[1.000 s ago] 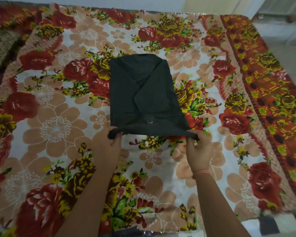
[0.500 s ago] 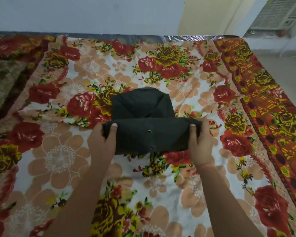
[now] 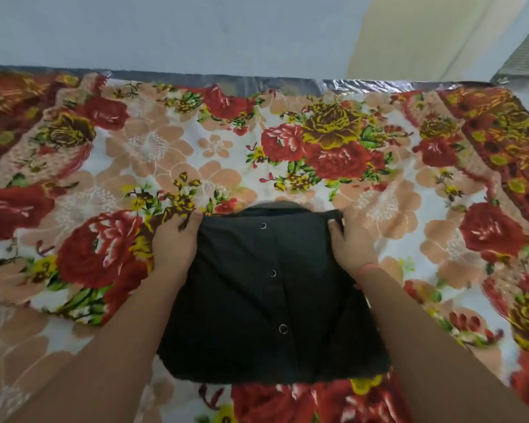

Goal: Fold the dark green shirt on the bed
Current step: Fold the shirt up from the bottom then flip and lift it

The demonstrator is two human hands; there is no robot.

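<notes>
Dark green cloth shirt (image 3: 269, 300): matt woven fabric, fine grain, no sheen; small round metal snap buttons (image 3: 283, 329) down its middle, ring-shaped, faintly shiny

Floral bedspread in red, peach, yellow and white (image 3: 318, 154): printed cloth, soft plush look with a slight lustre on the pale parts (pile or flat weave, cannot tell)

Silvery crinkled plastic wrap along the far mattress edge (image 3: 379, 85): glossy, wrinkled film

Pale wall (image 3: 165, 29): smooth, matt painted surface

Soft, even indoor light with faint shadows, slight motion blur throughout, and wide-angle bending toward the edges.
</notes>
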